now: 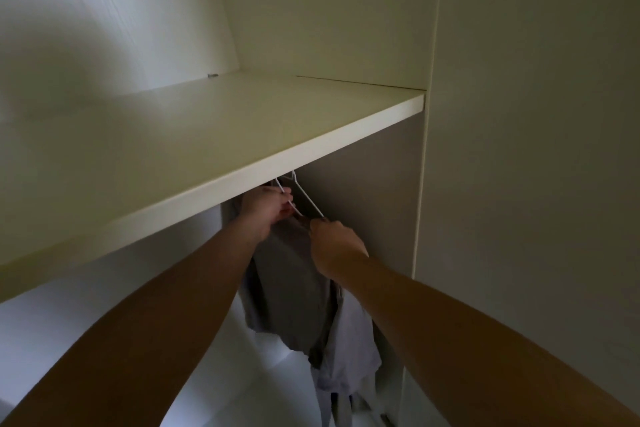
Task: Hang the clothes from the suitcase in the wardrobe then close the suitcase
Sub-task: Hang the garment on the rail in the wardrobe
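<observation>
Two bare forearms reach up from the bottom corners into the wardrobe (pixel 384 204). The right hand (pixel 337 244) has its fingers curled round the lower end of the sloping arm of a white wire hanger (pixel 306 199), just where the cloth begins. The left hand (pixel 266 210), a little farther in and partly under the shelf (pixel 242 177), is closed on the hanger near its neck.

A grey garment (pixel 291 291) droops from the hanger between the hands, and a pale garment (pixel 351 347) hangs just behind and below it. The rail and the hook's tip are hidden behind the shelf's front edge.

The garment looks light and limp, so it probably slides off a thin wire easily. The hanger seems springy rather than stiff, so it is best held at the neck, with the other hand steadying a shoulder. The suitcase is not in view.
</observation>
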Demonstrator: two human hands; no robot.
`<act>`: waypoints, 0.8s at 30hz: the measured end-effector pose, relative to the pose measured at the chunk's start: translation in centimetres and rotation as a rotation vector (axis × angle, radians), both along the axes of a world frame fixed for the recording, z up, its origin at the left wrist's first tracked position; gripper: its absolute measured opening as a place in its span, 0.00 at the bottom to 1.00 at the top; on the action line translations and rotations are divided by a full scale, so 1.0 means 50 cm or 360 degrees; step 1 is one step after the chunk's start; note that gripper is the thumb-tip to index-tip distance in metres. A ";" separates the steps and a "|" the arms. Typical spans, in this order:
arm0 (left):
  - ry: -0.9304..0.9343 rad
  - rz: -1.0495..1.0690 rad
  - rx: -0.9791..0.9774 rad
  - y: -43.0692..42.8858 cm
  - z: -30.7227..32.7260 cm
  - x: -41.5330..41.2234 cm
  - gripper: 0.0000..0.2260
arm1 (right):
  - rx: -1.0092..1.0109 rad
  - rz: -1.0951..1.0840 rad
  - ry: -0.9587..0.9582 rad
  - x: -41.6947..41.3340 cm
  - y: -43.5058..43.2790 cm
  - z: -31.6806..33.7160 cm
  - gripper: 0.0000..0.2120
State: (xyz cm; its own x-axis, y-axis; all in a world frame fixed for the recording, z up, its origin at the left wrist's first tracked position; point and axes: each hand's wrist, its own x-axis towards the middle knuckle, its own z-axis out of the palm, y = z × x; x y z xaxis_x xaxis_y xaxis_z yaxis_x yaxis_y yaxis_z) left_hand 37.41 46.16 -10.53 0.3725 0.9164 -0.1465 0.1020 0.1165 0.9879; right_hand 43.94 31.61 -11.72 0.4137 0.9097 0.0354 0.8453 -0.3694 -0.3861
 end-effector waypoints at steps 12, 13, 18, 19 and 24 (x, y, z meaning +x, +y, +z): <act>0.0299 0.0092 0.0436 -0.038 -0.013 -0.066 0.05 | 0.0161 -0.0073 -0.0099 0.025 -0.023 -0.020 0.13; 0.0356 0.0144 0.0512 -0.044 -0.013 -0.083 0.04 | 0.0216 -0.0083 -0.0108 0.022 -0.027 -0.019 0.14; 0.0855 0.0168 0.0880 -0.135 -0.025 -0.216 0.08 | 0.0537 0.0003 -0.0222 -0.021 -0.067 -0.031 0.17; 0.0904 0.0178 0.0831 -0.163 -0.032 -0.247 0.07 | 0.0621 0.0108 -0.0244 -0.041 -0.080 -0.036 0.20; 0.1182 0.0248 0.0824 -0.382 -0.084 -0.414 0.08 | 0.0862 0.0593 0.0057 -0.184 -0.165 -0.087 0.17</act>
State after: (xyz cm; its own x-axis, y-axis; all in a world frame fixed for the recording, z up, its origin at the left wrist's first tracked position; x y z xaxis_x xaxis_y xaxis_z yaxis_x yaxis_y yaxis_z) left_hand 16.68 27.05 -14.75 0.2136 0.9663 0.1439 0.7519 -0.2566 0.6073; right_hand 34.72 23.37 -16.06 0.0841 0.8496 0.5207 0.8620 0.2001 -0.4657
